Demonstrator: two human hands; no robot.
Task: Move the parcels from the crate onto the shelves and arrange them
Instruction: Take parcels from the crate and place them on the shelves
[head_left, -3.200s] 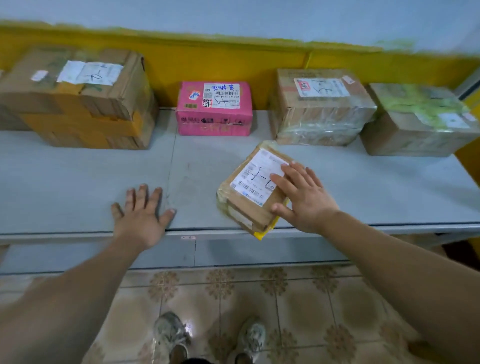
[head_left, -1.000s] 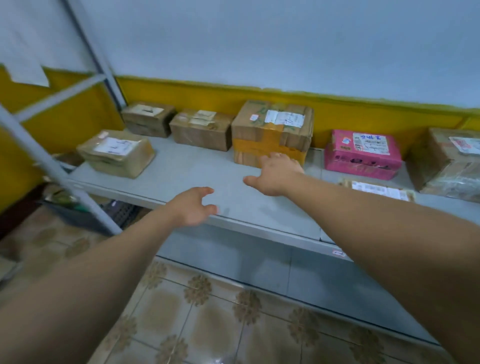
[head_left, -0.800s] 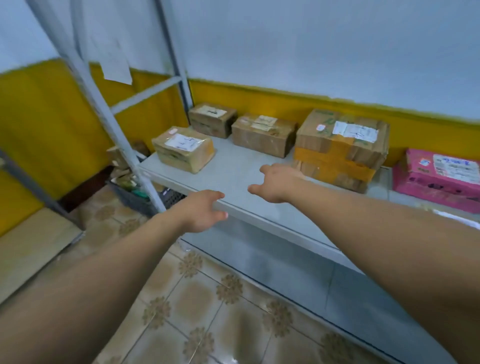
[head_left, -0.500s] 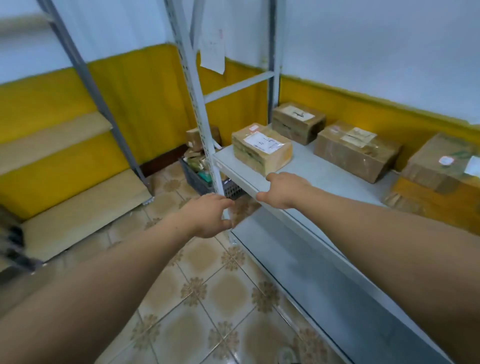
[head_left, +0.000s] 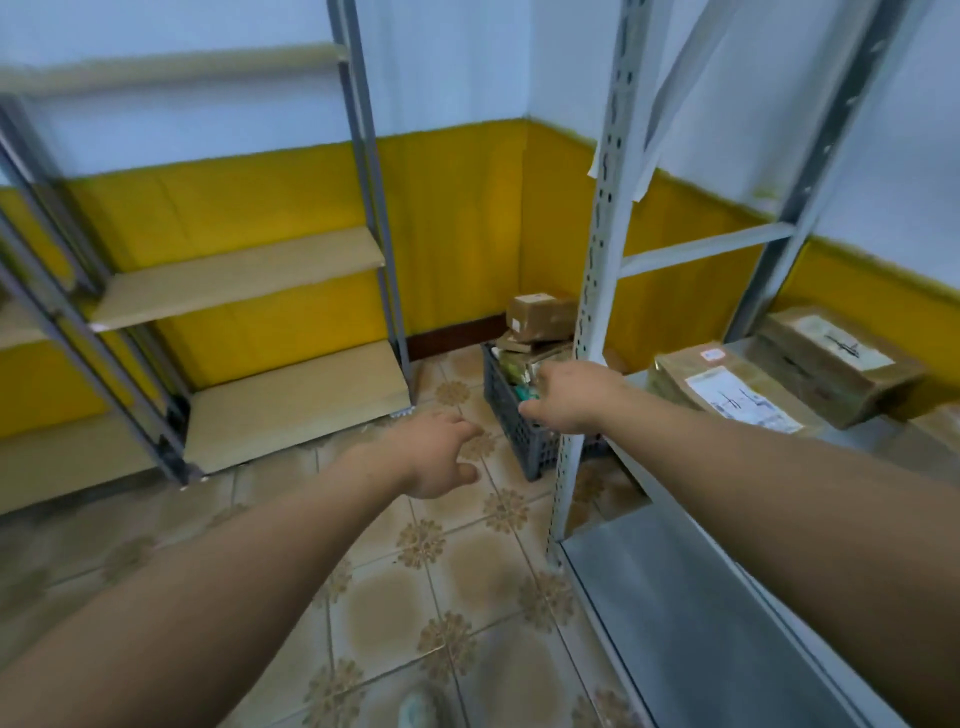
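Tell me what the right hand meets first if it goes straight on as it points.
Most likely the parcels heaped in the dark crate, just beyond the right hand. The shelf upright stands close beside that line; depth is unclear.

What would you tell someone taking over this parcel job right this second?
Left grip: empty, fingers relaxed, over the floor.
Right grip: empty, stretched toward the crate.
Crate: on the floor in the corner, by the shelf post, with parcels piled in it and a brown box on top.
Done: a labelled box and a second box lie on the grey shelf at right.
Left: lift out the crate's parcels, then shelve and arrange them.
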